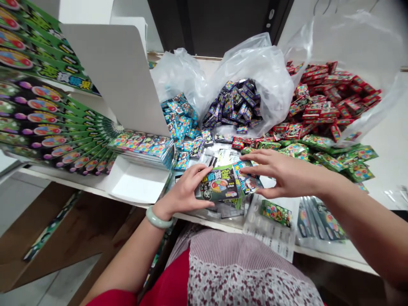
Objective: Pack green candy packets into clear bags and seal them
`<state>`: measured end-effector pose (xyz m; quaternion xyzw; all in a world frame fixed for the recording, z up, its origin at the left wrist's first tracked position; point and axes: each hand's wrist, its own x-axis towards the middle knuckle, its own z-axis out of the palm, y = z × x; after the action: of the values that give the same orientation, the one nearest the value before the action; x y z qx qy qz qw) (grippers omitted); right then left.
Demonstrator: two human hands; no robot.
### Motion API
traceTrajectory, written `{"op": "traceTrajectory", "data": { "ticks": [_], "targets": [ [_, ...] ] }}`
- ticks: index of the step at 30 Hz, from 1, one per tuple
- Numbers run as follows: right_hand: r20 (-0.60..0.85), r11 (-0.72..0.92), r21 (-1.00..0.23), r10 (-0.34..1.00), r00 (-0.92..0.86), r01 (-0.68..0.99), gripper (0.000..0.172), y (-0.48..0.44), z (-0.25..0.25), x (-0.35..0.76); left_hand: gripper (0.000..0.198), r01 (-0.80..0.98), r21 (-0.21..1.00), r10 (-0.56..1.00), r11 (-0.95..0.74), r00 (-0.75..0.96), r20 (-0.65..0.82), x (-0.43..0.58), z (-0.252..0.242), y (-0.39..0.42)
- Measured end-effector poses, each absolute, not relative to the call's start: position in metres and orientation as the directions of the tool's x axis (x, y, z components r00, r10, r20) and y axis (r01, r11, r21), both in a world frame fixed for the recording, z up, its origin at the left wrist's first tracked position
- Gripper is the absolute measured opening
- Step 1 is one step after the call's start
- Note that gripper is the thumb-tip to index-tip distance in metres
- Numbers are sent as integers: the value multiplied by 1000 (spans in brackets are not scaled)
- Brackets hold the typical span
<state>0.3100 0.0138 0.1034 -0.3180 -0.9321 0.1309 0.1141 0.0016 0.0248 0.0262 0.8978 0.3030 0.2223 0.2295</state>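
Observation:
A green and black printed card packet [219, 183] is held at its left end by my left hand [186, 190], thumb along the lower edge and fingers on top. My right hand [280, 172] reaches in from the right, its fingers spread over a blue printed packet [247, 176] that lies against the green one's right end. Whether its fingertips grip the blue packet is hard to tell. Clear plastic sleeves lie partly hidden under both packets. A small green box [276, 213] rests on a printed sheet [269, 233] near the table's front edge.
Plastic bags hold small blue packs [180, 114], purple boxes [237, 104] and red boxes [334, 95]. Green packs [353, 161] spill at right. At left stand an open white box [137, 180] with stacked cards [143, 146] and fanned green cards [57, 127]. Cardboard [63, 233] sits below.

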Motion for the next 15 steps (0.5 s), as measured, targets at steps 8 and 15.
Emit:
{"op": "traceTrajectory", "data": {
  "ticks": [8, 15],
  "targets": [
    [24, 792, -266, 576, -817, 550, 47, 18, 111, 305, 97, 404, 591, 632, -699, 735, 245, 6, 21, 23],
    [53, 764, -302, 610, -790, 570, 42, 32, 113, 310, 93, 383, 634, 631, -672, 744, 219, 6, 21, 27]
  ]
}}
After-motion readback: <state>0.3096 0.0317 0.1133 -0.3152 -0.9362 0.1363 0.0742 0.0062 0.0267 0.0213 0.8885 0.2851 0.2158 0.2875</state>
